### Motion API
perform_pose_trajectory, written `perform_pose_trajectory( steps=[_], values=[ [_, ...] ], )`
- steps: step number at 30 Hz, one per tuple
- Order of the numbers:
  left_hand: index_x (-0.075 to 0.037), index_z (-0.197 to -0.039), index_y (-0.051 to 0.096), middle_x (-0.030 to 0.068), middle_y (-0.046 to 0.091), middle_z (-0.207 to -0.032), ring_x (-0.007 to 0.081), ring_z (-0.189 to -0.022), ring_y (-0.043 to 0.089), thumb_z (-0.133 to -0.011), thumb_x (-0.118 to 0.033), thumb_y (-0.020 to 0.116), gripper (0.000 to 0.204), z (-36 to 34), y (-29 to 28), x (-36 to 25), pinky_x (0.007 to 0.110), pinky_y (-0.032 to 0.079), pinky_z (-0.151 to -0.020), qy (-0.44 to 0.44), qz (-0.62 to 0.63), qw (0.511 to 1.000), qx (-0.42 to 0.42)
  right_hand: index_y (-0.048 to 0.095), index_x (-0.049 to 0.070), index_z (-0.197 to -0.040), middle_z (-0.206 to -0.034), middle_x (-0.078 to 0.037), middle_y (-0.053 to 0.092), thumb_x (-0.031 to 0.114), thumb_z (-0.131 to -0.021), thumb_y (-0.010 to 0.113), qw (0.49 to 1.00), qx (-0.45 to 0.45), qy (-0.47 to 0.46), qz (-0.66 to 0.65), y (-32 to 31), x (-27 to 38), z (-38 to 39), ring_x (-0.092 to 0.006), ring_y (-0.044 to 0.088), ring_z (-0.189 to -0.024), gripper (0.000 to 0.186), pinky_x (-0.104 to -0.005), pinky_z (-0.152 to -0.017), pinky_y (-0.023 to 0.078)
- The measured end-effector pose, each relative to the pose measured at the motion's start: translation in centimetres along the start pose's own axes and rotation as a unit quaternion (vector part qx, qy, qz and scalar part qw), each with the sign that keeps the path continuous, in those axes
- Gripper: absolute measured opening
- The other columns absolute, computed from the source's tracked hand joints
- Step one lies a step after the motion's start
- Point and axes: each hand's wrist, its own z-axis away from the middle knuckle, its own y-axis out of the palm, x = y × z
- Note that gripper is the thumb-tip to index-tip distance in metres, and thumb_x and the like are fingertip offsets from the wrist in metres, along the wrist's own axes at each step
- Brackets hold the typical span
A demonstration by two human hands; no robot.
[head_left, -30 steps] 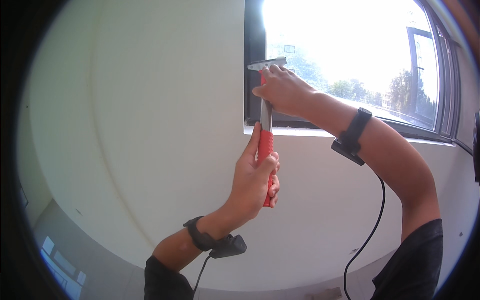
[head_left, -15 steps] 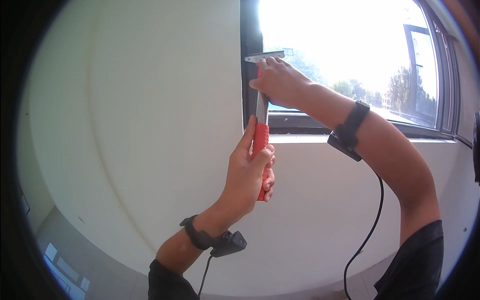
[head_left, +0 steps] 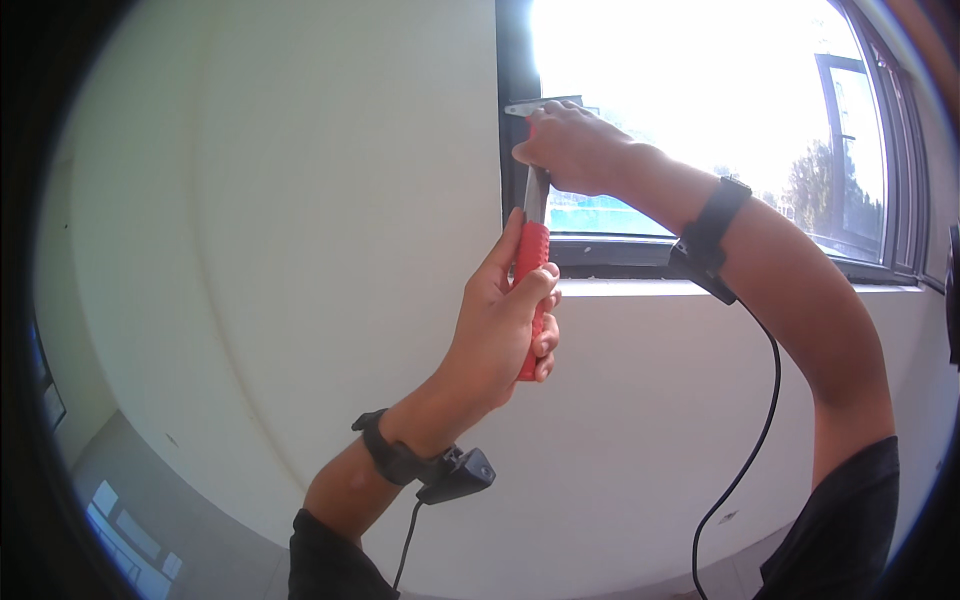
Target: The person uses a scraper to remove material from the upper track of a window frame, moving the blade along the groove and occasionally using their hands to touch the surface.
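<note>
A long-handled tool (head_left: 535, 195) has a grey shaft, red grip sections and a flat metal crosspiece (head_left: 523, 108) at the top. My left hand (head_left: 505, 330) is closed round its lower red grip (head_left: 532, 240). My right hand (head_left: 575, 150) grips it higher up, just below the crosspiece, and hides part of that section. The crosspiece lies over the left edge of a dark window frame (head_left: 515, 55) and the bright pane (head_left: 690, 90); whether it touches them I cannot tell. Black straps with small devices and cables are on both my wrists.
A white wall (head_left: 280, 200) surrounds the window, with a sill (head_left: 610, 288) below it. On the right, the frame runs on past the pane, with another sash (head_left: 840, 160) seen through the glass. A grey reflective floor (head_left: 140, 480) shows at lower left.
Both my hands and the tool have risen a little in the picture since a second ago. The window now appears slightly further right and lower than half a second ago.
</note>
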Motion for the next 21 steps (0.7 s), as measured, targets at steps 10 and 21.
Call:
perform_pose_trajectory(
  steps=[10,21],
  values=[
    [-0.016,-0.155,0.015,0.0041,0.048,-0.085,0.0041,-0.046,0.044,-0.095,-0.013,0.05,0.069,-0.1,0.0,0.8,0.02,0.04,-0.035,0.012,-0.02,1.0,-0.017,0.069,0.009,-0.087,-0.089,-0.015,0.06,0.002,-0.078,0.064,0.999,-0.027,0.003,-0.031,0.9,-0.3,-0.1,-0.0328,0.063,-0.094,0.012,-0.0425,-0.081,0.052],
    [-0.019,-0.155,0.011,0.0023,0.047,-0.082,0.0055,-0.045,0.042,-0.095,-0.017,0.05,0.072,1.4,-0.3,3.6,0.021,0.039,-0.035,-0.017,-0.03,0.999,-0.021,0.071,0.011,-0.087,-0.092,-0.018,0.063,0.007,-0.08,0.064,0.999,-0.029,-0.037,0.016,3.1,2.1,1.3,-0.0344,0.066,-0.088,0.011,-0.0429,-0.078,0.054]
  ],
)
